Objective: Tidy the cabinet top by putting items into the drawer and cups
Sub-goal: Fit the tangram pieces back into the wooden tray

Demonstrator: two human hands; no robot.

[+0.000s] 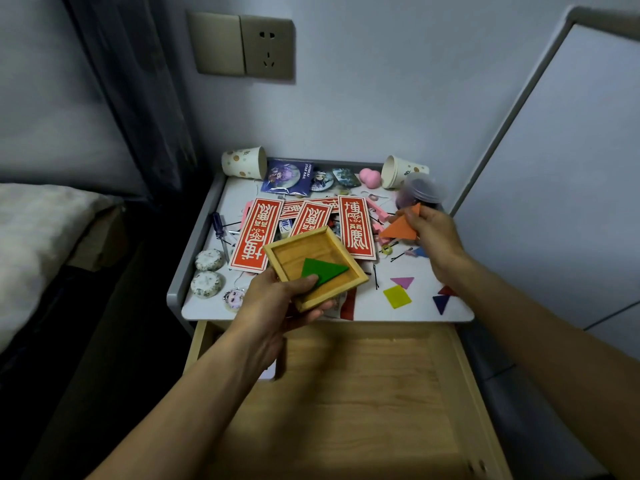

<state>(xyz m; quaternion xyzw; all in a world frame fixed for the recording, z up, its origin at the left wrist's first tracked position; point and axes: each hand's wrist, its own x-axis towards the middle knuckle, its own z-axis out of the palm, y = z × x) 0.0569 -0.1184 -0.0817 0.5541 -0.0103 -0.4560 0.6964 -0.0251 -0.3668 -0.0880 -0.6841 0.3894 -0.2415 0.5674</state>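
the drawer (pixel 363 393) stands pulled out nearest me, on the near side of the wooden tray (pixel 313 249), its pale wood floor showing. over the drawer's far edge the left hand (pixel 273 306) grips the tray by its near corner, fingers curled underneath and thumb pressed on a green triangle (pixel 323 270), the only piece lying in the tray. the tray is tilted and held clear of the cabinet top (pixel 426 311).

right of the tray, loose on the cabinet top, lie a yellow square (pixel 396 296), a pink triangle (pixel 402 281), a dark blue triangle (pixel 440 302) and a red piece (pixel 446 291) partly hidden by the right forearm. left of the tray sit two round tins (pixel 207 271) and a screwdriver (pixel 219 226).

right of the tray and a little beyond it, the right hand (pixel 433 233) pinches an orange triangle (pixel 398 230) between thumb and fingers, lifted off the surface. just behind the tray the red cards (pixel 356 226) overlap in a fan.

farthest from the tray, against the wall, two paper cups lie on their sides: the left cup (pixel 244 162) at the back left corner, the right cup (pixel 398 171) at the back right, its mouth turned toward the tray and showing a pale inner wall. what the left cup holds i cannot tell. a blurred clear tub (pixel 420 190) sits just beside the right cup.
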